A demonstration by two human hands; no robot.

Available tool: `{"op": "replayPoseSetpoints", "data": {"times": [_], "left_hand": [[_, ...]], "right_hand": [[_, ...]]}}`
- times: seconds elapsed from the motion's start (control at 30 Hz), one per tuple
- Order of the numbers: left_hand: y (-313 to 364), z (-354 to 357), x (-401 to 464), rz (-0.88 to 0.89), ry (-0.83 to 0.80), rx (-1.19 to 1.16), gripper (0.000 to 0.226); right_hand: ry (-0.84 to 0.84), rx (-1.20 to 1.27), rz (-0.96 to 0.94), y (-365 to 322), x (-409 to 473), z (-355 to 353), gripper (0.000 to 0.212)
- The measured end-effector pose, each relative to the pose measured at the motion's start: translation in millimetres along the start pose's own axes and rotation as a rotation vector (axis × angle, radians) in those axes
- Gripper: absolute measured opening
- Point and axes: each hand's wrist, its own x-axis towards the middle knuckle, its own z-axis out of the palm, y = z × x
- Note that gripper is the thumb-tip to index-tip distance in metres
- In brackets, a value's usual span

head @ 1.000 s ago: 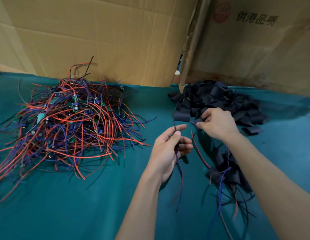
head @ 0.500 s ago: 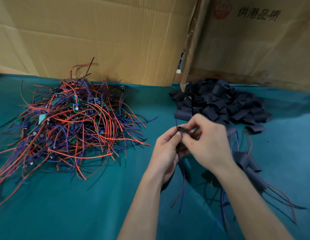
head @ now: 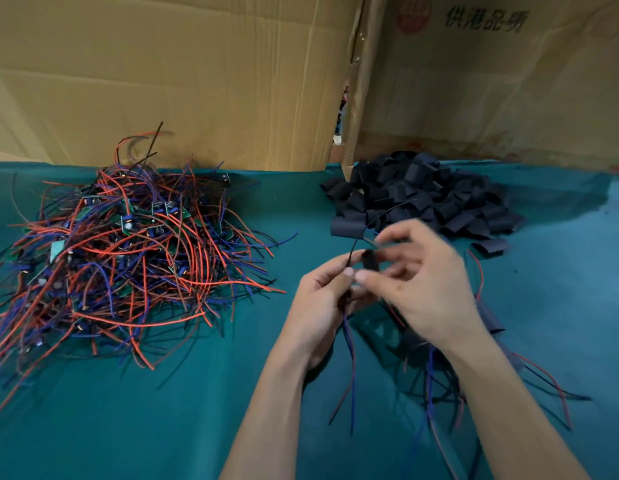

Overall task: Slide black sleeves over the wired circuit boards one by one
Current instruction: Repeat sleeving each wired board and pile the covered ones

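My left hand [head: 323,299] grips a wired circuit board; its blue and dark wires [head: 349,368] hang down below the palm and a thin black wire arcs up from the fingers. My right hand [head: 418,289] meets it from the right and pinches a black sleeve [head: 370,260] at the fingertips, blurred by motion. The board itself is hidden between the fingers. A heap of empty black sleeves [head: 425,199] lies just beyond the hands. A big tangle of unsleeved boards with red and blue wires [head: 128,258] covers the left of the teal cloth.
Sleeved boards with trailing wires [head: 491,341] lie under and right of my right forearm. Cardboard walls [head: 197,81] stand along the back of the teal cloth [head: 162,410], with a narrow gap between them behind the sleeve heap.
My right hand came back from the sleeve heap to my left hand with a sleeve, and now both hands work it together at the fingertips.
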Motion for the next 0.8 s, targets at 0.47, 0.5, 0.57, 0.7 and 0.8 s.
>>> {"op": "replayPoseSetpoints", "data": {"times": [0.47,0.5,0.57,0.7,0.8], "left_hand": [[-3,-2,-2,0.014,-0.049,0.137,0.032],[-3,-2,-2,0.014,-0.054,0.139,0.032],[-4,-2,-2,0.013,-0.06,0.144,0.032],[-5,-1,-1,-0.004,-0.069,0.152,0.033],[-4,2,-3,-0.011,-0.088,0.136,0.04]], "right_hand": [[0.49,0.678,0.015,-7,7,-27,0.023],[0.482,0.674,0.017,-7,7,-26,0.023],[0.457,0.628,0.016,-6,6,-26,0.023],[0.354,0.571,0.097,3,6,-19,0.027],[0.219,0.507,0.185,6,4,-6,0.035]]}}
